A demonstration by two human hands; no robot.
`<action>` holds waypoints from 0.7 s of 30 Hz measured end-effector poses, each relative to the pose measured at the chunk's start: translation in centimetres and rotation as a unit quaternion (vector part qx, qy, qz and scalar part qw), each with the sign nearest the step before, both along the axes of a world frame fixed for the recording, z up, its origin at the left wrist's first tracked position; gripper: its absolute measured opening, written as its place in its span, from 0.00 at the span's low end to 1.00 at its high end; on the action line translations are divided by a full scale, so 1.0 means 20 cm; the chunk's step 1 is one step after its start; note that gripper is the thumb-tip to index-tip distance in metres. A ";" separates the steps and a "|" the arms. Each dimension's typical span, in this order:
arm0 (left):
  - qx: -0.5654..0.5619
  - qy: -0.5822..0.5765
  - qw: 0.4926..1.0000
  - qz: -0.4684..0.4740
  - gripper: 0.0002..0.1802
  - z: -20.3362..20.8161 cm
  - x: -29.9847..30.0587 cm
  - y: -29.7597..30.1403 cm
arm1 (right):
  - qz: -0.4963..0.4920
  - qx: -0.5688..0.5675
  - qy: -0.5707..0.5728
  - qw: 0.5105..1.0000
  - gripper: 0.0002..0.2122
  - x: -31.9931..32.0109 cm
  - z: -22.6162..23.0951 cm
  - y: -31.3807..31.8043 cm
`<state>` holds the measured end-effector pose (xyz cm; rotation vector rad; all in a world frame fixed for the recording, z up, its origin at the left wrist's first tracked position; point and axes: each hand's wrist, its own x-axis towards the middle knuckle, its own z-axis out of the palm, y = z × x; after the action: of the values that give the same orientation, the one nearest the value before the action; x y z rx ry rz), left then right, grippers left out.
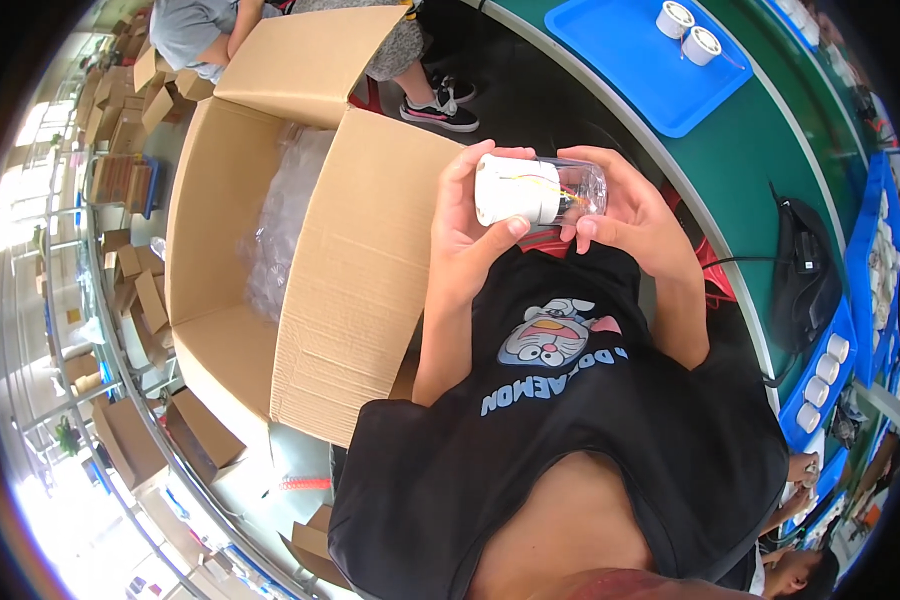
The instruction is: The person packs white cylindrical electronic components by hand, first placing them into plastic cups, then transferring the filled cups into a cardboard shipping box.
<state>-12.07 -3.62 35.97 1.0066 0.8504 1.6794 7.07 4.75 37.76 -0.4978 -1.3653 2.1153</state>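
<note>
In front of my chest I hold a white cylindrical housing (505,190) with thin yellow and red wires along its side. My left hand (455,230) is closed around its left end, thumb at the lower edge. A clear plastic cup (594,182) sits against the housing's right end, with wires and dark parts showing through its wall. My right hand (642,215) grips this cup with fingers above and thumb below. The two pieces lie in line on their sides; how far one fits into the other is hard to tell.
To the left stands an open cardboard carton (355,280) with clear plastic pieces (288,230) inside. On the green bench (715,190) at the right lie a blue tray (660,100) with two white cylindrical parts (702,45) and a black bag (805,270). A person's shoe (440,115) shows beyond the carton.
</note>
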 end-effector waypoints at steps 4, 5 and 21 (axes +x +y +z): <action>0.007 -0.030 0.999 -0.009 0.38 0.02 0.03 0.00 | -0.030 -0.005 0.014 0.999 0.31 -0.05 -0.02 -0.06; 0.009 -0.030 0.999 -0.008 0.38 0.02 0.04 -0.01 | -0.029 -0.004 0.015 0.999 0.31 -0.07 -0.03 -0.08; 0.093 0.043 0.994 0.043 0.41 0.04 0.00 -0.06 | -0.039 -0.037 0.055 0.997 0.30 -0.19 0.07 -0.22</action>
<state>-12.08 -4.82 36.79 1.1900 0.8138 1.8256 3.29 0.39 39.10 -0.4507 -1.1914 2.1035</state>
